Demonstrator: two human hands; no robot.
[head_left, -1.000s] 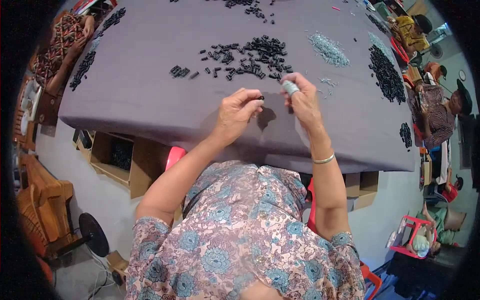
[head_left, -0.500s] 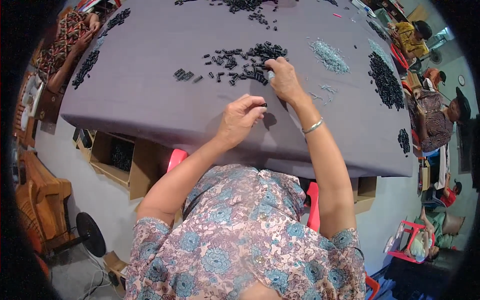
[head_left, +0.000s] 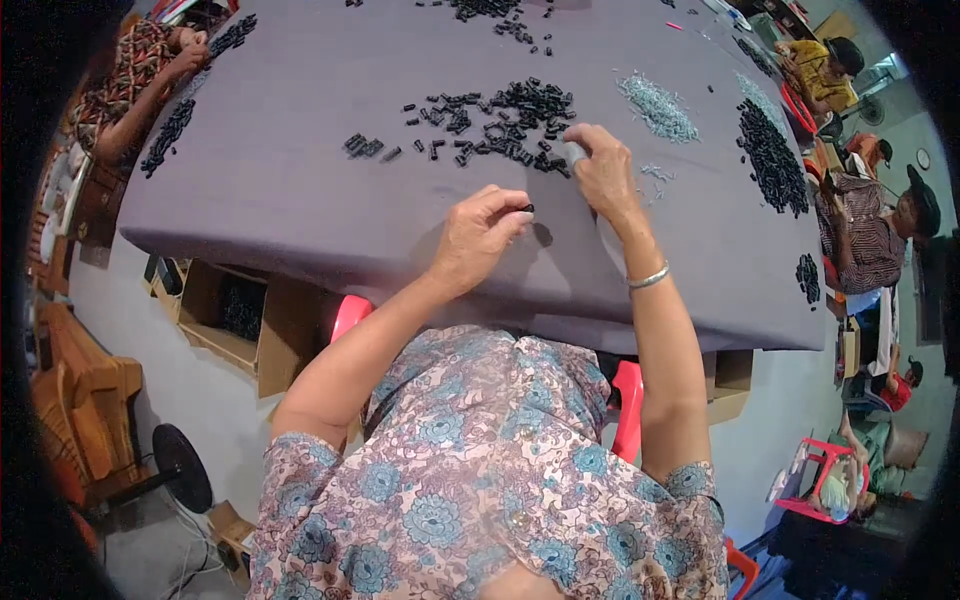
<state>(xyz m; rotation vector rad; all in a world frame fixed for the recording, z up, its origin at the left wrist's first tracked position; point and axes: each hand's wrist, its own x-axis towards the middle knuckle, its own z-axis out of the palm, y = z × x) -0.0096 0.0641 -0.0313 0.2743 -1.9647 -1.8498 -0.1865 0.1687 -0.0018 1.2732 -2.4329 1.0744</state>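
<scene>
Between the thumb and fingertips of my left hand (head_left: pixel 478 235) is a small black cylindrical piece (head_left: pixel 530 209), held low above the cloth near the table's front edge. My right hand (head_left: pixel 606 172) is at the right edge of a loose pile of black cylindrical pieces (head_left: pixel 530 105). Its fingers are curled, and a pale cover shows on one fingertip; whatever they grip is hidden. To the right of this hand lie a few thin, light blue-grey pieces (head_left: pixel 656 173). A larger heap of light blue-grey pieces (head_left: pixel 660 108) is farther back.
A grey cloth covers the table (head_left: pixel 300 190). Several black pieces (head_left: pixel 368 147) lie grouped left of the pile. A black heap (head_left: pixel 772 165) sits at the right. Other people work along both sides. An open cardboard box (head_left: pixel 225 325) stands below the left front edge.
My right hand has moved right and slightly nearer, away from the black pile's front. My left hand stays in place with its black piece. The person at the far left has moved their hands.
</scene>
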